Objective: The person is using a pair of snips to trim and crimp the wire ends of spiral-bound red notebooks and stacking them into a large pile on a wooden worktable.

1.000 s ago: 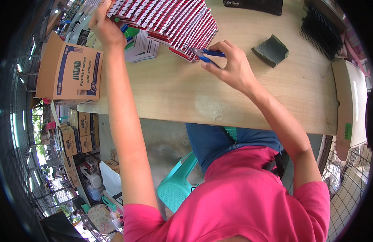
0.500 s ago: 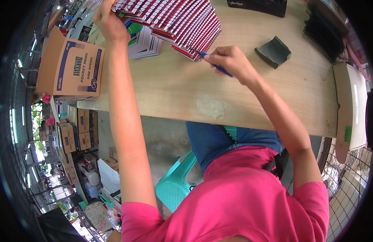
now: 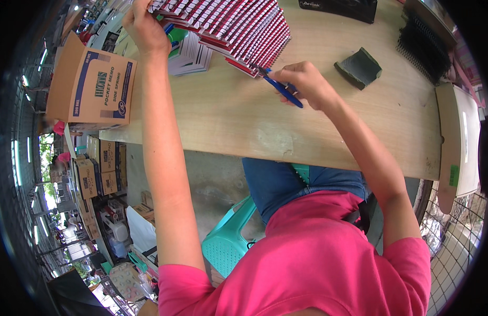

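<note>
A slanting stack of red-covered spiral notebooks (image 3: 228,29) lies at the top of the view, its rows of wire loops facing up. My left hand (image 3: 148,30) is closed around the stack's left end, with its fingertips partly hidden. In my right hand (image 3: 303,84) is a pair of blue-handled pliers (image 3: 285,91). Their dark jaws touch or nearly touch the wire at the stack's near corner. Under the left part of the stack sit loose white-edged booklets (image 3: 192,57) and a green item (image 3: 176,36).
An open cardboard box (image 3: 99,87) stands on the table's left. To the right are a dark curved block (image 3: 359,68), a bundle of black wire spirals (image 3: 423,47) and a pale carton (image 3: 457,139). A black case (image 3: 341,8) rests at the far edge. A turquoise stool (image 3: 225,245) stands below.
The pliers have shifted slightly and turned in my right hand, and their handles show more spread. My left hand and the notebooks stay nearly in place.
</note>
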Demonstrator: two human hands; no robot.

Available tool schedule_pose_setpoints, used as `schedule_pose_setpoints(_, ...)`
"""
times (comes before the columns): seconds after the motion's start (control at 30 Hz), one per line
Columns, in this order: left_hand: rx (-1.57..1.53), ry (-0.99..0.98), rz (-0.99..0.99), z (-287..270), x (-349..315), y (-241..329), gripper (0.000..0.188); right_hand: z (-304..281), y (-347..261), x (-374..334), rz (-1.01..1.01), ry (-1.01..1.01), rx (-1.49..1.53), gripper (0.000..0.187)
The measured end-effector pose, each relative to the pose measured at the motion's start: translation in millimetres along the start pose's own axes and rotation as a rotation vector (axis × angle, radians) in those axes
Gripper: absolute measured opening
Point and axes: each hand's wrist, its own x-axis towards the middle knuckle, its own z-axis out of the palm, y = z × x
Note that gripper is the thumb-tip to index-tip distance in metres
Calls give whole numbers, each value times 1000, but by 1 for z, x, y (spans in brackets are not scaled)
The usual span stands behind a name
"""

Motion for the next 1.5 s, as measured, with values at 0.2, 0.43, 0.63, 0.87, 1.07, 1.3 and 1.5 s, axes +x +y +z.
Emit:
schedule_pose_setpoints(0.2,-7,-1,25,-7,7,-6,45,12,18,-13,-669,363,-624,33)
schedule_pose_setpoints(0.43,-9,-2,43,-3,9,-9,43,13,28,-10,-844,491,-839,36)
schedule_pose_setpoints(0.63,56,-36,-10,-9,3,-5,53,-1,-13,-5,-119,90,-346,33)
schedule_pose_setpoints(0.87,22,-9,18,1,1,4,45,4,21,-13,-741,419,-796,37)
schedule_pose_setpoints(1.07,17,-6,5,1,0,3,45,5,28,-10,-794,441,-858,45)
schedule_pose_setpoints(1.3,-2,12,-34,4,-1,4,44,4,32,-4,-941,482,-902,33)
schedule_pose_setpoints(1.5,-33,5,-7,-1,0,1,42,-8,-19,0,16,54,-280,25)
